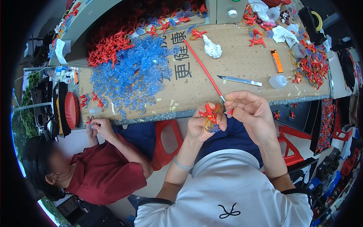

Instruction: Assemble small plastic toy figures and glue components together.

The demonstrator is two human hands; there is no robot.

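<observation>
My left hand (197, 128), closed, holds a small red figurine (207, 112) with clear blue and yellow plastic at its lower end. Close beside it, my right hand (247, 113) is pinched at the metal end of a thin red-handled brush (203, 65), whose handle slants away over the table. A small red bit shows at the right thumb; its kind is unclear. Both hands are just off the table's front edge. Beyond the right hand lies a craft knife (240, 80) with a pale blue handle.
Clear blue pieces (132, 72) and red figures (109, 47) are heaped at left. An orange box (276, 61), a squeeze bottle (278, 81), crumpled tissue (212, 48) and more red figures (315, 64) lie rightward. At left, a co-worker in a maroon shirt (109, 170) handles a small piece.
</observation>
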